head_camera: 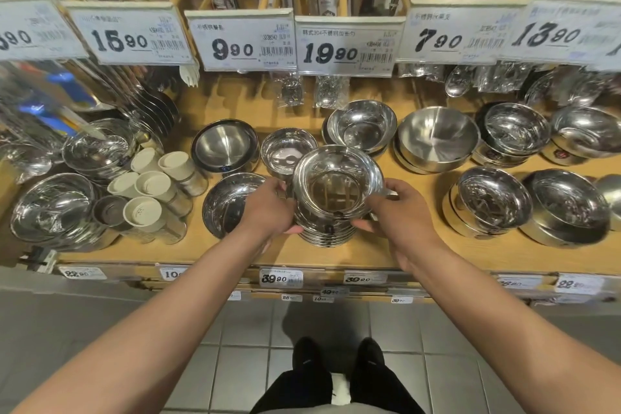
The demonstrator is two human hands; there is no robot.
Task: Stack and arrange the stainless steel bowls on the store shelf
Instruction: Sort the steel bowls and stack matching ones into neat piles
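A tall stack of shiny stainless steel bowls (336,185) stands near the front middle of the wooden shelf (363,255). My left hand (268,208) grips the stack's left side and my right hand (396,208) grips its right side, fingers wrapped around the lower bowls. A single steel bowl (228,202) lies just left of my left hand, partly hidden by it. Behind the stack sit a small bowl (285,151), a dark-rimmed bowl (224,146) and a stacked pair (361,126).
More steel bowls fill the right side (494,200), (568,208), (437,138). White-lidded shakers (151,185) and wrapped bowls (53,208) crowd the left. Price signs (346,47) hang above, with packed cutlery behind. Shelf-edge price tags (280,278) line the front.
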